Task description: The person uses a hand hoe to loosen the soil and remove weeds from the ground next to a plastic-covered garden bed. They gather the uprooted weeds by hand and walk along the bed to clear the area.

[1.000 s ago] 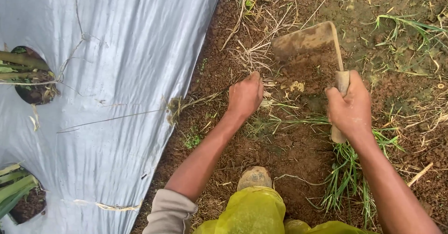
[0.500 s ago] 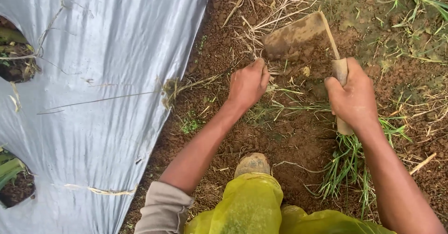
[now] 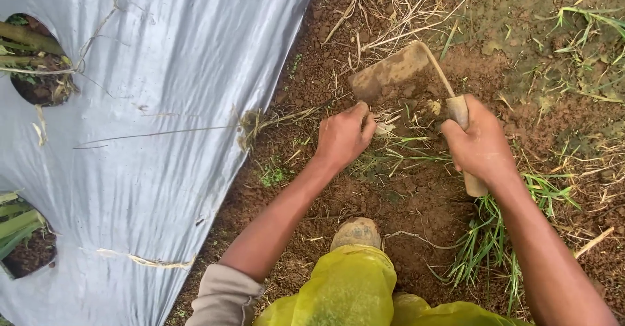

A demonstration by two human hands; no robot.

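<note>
At the soil between the two hands: left hand (image 3: pixel 343 137) has its fingers curled down and pinched into a tuft of dry grass stems (image 3: pixel 388 122), knuckles up, fingertips touching the dirt just below the blade; clenched on the stems, though how many it holds is hidden by the hand; right hand (image 3: pixel 480 148) is closed in a full fist round the wooden handle (image 3: pixel 467 149), thumb side toward the blade, butt end sticking out below the palm.

Hand hoe: flat metal blade (image 3: pixel 388 72) caked with soil, edge down in the earth just beyond the left fingertips, joined to the handle by a thin curved neck (image 3: pixel 437 69); judgement: head-heavy, rigid, mud-slick on the metal, so the handle is the only sane grip, and close up to the neck as held gives control.

Grass: judgement: light, limp, fibrous, tears if pulled high; best gripped low, near the roots; blade edge sits very near those fingers, a slip risk.

Outward: loose brown crumbly soil (image 3: pixel 416 202); green grass clump (image 3: pixel 495 235) below the right wrist; muddy boot toe (image 3: pixel 355 232) and yellow plastic legging (image 3: pixel 345 293) at bottom centre; silver plastic mulch sheet (image 3: pixel 176 72) to the left, with planting holes showing green stalks (image 3: pixel 26 40).
</note>
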